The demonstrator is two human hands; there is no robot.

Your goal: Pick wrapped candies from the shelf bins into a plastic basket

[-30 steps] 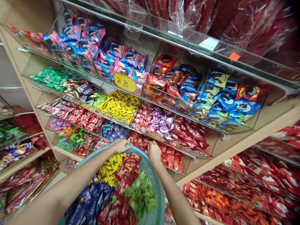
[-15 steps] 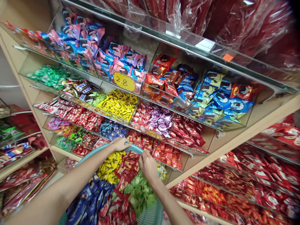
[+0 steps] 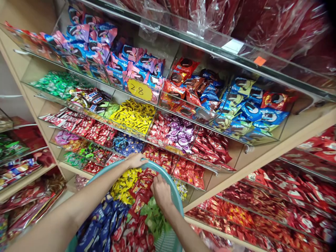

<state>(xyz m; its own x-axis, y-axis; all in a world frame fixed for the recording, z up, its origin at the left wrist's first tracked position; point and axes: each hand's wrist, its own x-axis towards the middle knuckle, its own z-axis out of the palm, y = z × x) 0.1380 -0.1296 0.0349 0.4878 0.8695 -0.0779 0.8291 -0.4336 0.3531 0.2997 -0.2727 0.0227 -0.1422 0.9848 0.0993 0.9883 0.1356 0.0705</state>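
Observation:
A teal plastic basket (image 3: 172, 189) sits low in front of me, heaped with blue, yellow, red and green sweet packets. My left hand (image 3: 135, 160) curls over the basket's far rim and grips it. My right hand (image 3: 160, 190) is inside the basket, fingers bent down onto the red packets (image 3: 140, 196) beside the green sweets (image 3: 153, 218). What its fingers hold is hidden. Just beyond the rim is a clear bin of red packets (image 3: 185, 169).
Tilted clear bins on a wooden shelf unit hold sweets: yellow ones (image 3: 133, 115), purple and white ones (image 3: 174, 131), blue biscuit packs (image 3: 249, 112). A yellow price tag (image 3: 139, 90) reads 28. More red packets (image 3: 275, 206) fill lower shelves on the right.
My right hand has drawn back from the shelf bin of red packets into the basket and now rests on the red packets there. My left hand has stayed on the rim.

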